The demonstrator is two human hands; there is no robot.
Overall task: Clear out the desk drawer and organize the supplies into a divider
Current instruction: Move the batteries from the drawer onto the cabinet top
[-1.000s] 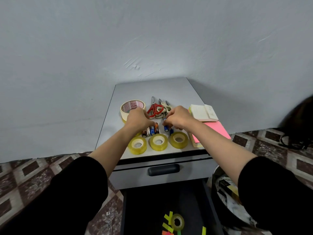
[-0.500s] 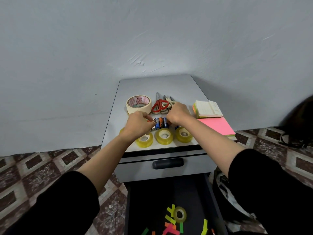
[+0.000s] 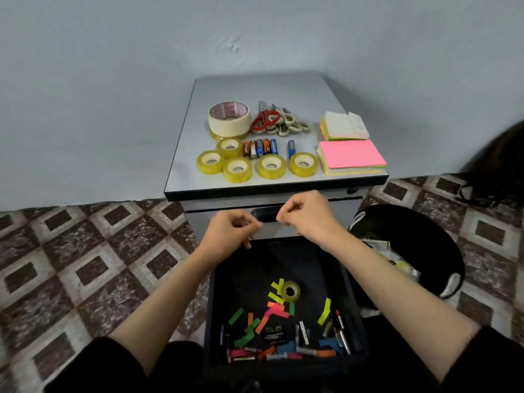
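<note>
Both of my hands hover in front of the cabinet, over the back end of the open black drawer [image 3: 210,307]. My left hand [image 3: 230,234] and my right hand [image 3: 306,217] have loosely curled fingers and hold nothing. In the drawer lie a small clear tape roll [image 3: 289,291], scattered coloured sticky flags [image 3: 274,310], batteries [image 3: 274,334] and markers [image 3: 341,330]. On the cabinet top [image 3: 269,89] sit a masking tape roll [image 3: 229,118], scissors [image 3: 276,121], a row of batteries [image 3: 259,148], several clear tape rolls [image 3: 270,166] and sticky note stacks [image 3: 351,156].
A black bin [image 3: 411,245] with paper scraps stands right of the drawer. The closed upper drawer's handle [image 3: 266,214] is just behind my hands. Patterned floor tiles [image 3: 93,265] lie to the left, and a grey wall [image 3: 255,32] stands behind the cabinet.
Both hands have pulled back from the batteries on the cabinet top towards me and now hover over the open drawer. My view has tilted down, showing more of the drawer.
</note>
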